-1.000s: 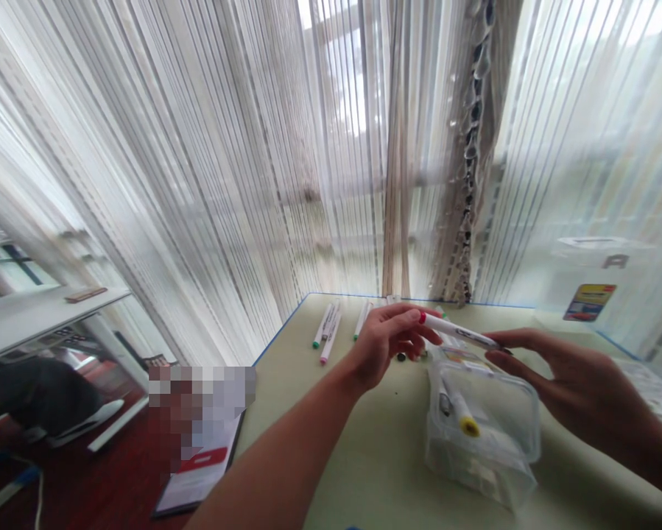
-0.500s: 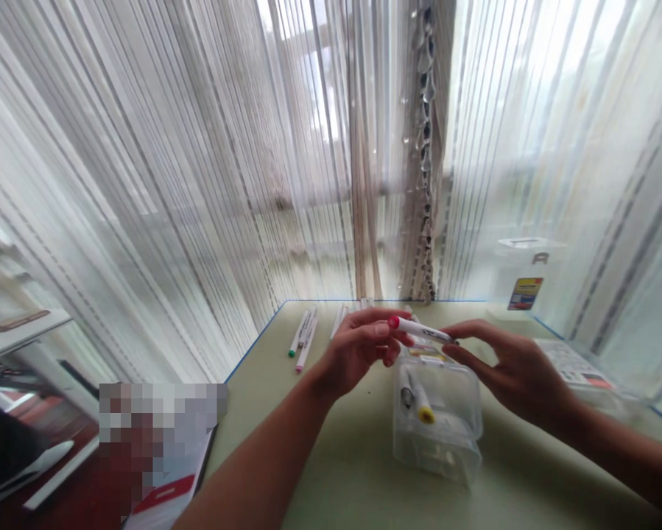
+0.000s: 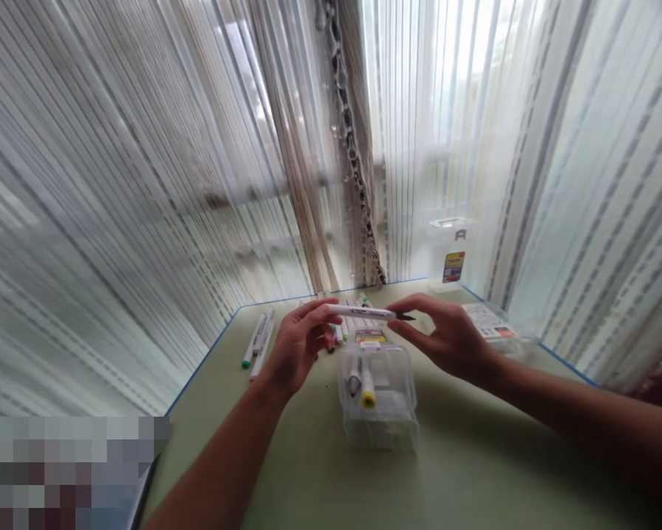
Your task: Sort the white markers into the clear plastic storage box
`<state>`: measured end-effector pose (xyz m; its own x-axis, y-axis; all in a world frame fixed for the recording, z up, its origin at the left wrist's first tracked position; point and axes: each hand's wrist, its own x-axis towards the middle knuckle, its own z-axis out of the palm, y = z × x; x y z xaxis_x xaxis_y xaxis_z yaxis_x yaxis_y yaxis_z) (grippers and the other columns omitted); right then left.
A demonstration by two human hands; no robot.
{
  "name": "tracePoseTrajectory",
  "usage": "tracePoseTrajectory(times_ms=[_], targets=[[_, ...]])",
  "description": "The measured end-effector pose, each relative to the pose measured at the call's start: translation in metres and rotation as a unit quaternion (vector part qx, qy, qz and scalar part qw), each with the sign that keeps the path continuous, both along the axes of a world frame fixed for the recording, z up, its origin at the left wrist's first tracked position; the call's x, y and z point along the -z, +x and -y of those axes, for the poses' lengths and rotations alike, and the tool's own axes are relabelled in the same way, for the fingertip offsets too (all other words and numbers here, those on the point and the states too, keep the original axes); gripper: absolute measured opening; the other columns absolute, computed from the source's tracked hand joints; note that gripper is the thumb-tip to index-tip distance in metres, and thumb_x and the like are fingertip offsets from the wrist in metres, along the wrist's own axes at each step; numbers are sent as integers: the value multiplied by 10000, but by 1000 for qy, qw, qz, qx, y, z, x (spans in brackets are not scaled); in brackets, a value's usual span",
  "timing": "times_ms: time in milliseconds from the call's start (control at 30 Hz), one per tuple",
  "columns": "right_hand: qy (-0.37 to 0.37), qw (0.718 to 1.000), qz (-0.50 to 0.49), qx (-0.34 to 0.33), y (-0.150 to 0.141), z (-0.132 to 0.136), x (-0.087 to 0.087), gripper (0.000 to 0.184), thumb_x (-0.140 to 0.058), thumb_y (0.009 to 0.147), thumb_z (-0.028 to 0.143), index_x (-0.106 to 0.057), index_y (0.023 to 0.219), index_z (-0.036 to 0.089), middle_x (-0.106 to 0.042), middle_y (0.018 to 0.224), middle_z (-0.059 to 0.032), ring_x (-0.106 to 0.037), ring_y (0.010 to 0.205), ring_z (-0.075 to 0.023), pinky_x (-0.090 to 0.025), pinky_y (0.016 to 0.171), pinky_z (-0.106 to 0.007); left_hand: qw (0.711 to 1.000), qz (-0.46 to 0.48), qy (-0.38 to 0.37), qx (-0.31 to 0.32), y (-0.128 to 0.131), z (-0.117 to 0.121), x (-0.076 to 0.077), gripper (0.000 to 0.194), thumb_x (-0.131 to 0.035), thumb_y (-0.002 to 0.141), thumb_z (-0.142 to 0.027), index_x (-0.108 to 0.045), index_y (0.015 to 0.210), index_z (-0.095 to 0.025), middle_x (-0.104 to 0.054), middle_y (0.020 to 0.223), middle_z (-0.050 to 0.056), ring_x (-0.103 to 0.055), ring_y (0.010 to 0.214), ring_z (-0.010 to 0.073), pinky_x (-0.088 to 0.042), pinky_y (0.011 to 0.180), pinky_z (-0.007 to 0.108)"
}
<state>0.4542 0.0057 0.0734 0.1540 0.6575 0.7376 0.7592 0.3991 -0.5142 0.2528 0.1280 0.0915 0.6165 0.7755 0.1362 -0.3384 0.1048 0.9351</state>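
A white marker (image 3: 362, 313) is held nearly level above the table, stretched between my two hands. My left hand (image 3: 302, 333) pinches its left end, with the fingertips covering that end. At the other end, the thumb and forefinger of my right hand (image 3: 446, 327) grip the marker beside its dark tip (image 3: 406, 317). Below them stands an open clear plastic box (image 3: 383, 436). A yellow-ended marker (image 3: 368, 396) and a grey-ended marker (image 3: 354, 383) lean in it. Several more white markers lie behind my left hand, partly hidden.
To the left on the green table (image 3: 220, 449) lie a green-ended marker (image 3: 249, 355) and a pink-ended marker (image 3: 260, 359). A clear lidded container (image 3: 444, 254) stands at the back right. Near it is a clear case with a printed sheet (image 3: 488, 322). Striped curtains hang behind.
The view has turned to the right. The marker is now more level, its red end has gone behind my left fingers, and the dark tip shows plainly by my right fingers.
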Motion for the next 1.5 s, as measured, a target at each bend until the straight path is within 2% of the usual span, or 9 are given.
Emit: tracePoseTrajectory(times_ms=[233, 433, 667, 833, 1100, 1333, 1433, 1500], targets=[[35, 999, -21, -12, -2, 2, -3, 180, -692, 869, 295, -726, 1003, 180, -764, 902, -68, -716, 830, -210, -580, 780, -351, 999, -41, -12, -23, 3, -1, 3, 274, -785, 713, -243, -739, 953, -117, -700, 737, 48, -536, 515, 74, -431, 512, 199], [27, 999, -22, -17, -5, 6, -8, 139, -704, 855, 252, -726, 967, 174, -761, 884, -65, -713, 818, -200, -571, 764, -336, 995, -99, -17, -21, 7, -3, 10, 286, -788, 712, -266, -742, 949, -112, -702, 733, 54, -556, 543, 76, -431, 527, 185], [12, 1000, -12, -6, 2, 0, -3, 120, -724, 834, 242, -726, 934, 176, -756, 873, -59, -713, 793, -201, -561, 745, -331, 999, -32, 2, -21, 3, -4, 4, 281, -788, 729, -237, -734, 987, -142, -680, 750, 19, -535, 510, 63, -448, 525, 199], [-9, 1000, 12, 12, 8, -8, 6, 94, -694, 867, 216, -713, 951, 181, -737, 912, -73, -691, 853, -226, -543, 781, -369, 998, 41, 38, 37, -1, 1, 1, 324, -801, 711, -183, -750, 1031, -176, -687, 786, 22, -521, 545, 57, -440, 542, 200], [-7, 996, 83, 15, 12, -13, 15, 57, -646, 911, 205, -655, 967, 195, -711, 961, -91, -665, 908, -249, -536, 813, -396, 995, 43, 47, 74, -1, 11, -3, 329, -812, 662, -139, -780, 986, -182, -689, 829, 42, -573, 672, 95, -404, 558, 207], [-7, 995, 99, 23, 12, -13, 19, 57, -621, 923, 225, -644, 970, 204, -701, 941, -87, -662, 858, -247, -548, 759, -389, 991, 54, 61, 106, -3, 7, -2, 316, -742, 715, -210, -775, 1025, -159, -699, 788, 55, -531, 567, 76, -394, 556, 223], [-6, 995, 98, 27, 12, -13, 19, 54, -622, 922, 226, -645, 964, 202, -704, 936, -87, -665, 854, -247, -546, 757, -391, 993, 47, 56, 97, -3, 6, -1, 287, -703, 777, -263, -771, 1029, -145, -702, 790, 69, -555, 590, 91, -407, 553, 221], [0, 995, 96, 27, 11, -13, 18, 45, -623, 921, 221, -643, 956, 200, -708, 942, -89, -669, 870, -249, -543, 768, -391, 996, 32, 53, 66, -2, 4, -1, 269, -704, 795, -292, -771, 1009, -142, -696, 768, 63, -557, 587, 93, -410, 538, 215]])
